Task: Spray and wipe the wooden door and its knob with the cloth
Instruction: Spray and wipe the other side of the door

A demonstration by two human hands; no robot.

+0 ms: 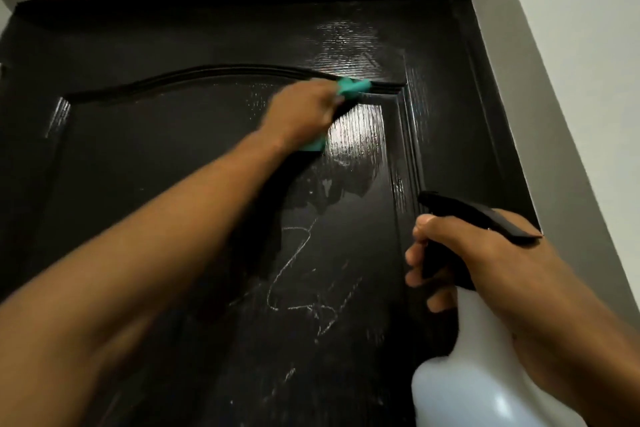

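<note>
Up at one o'clock, the left hand (304, 114) presses the green cloth (351, 88) against the dark door (166, 156), fingers bunched on it. Down at four o'clock, the right hand (485, 263) grips the spray bottle (485, 378).

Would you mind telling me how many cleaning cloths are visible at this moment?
1. The green cloth is under the left hand, pressed against the dark door near the panel's upper right corner. Part of it is hidden beneath the hand.

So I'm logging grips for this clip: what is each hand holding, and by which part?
Left hand presses a bunched green cloth against the door. Right hand grips the spray bottle at its neck.
</note>
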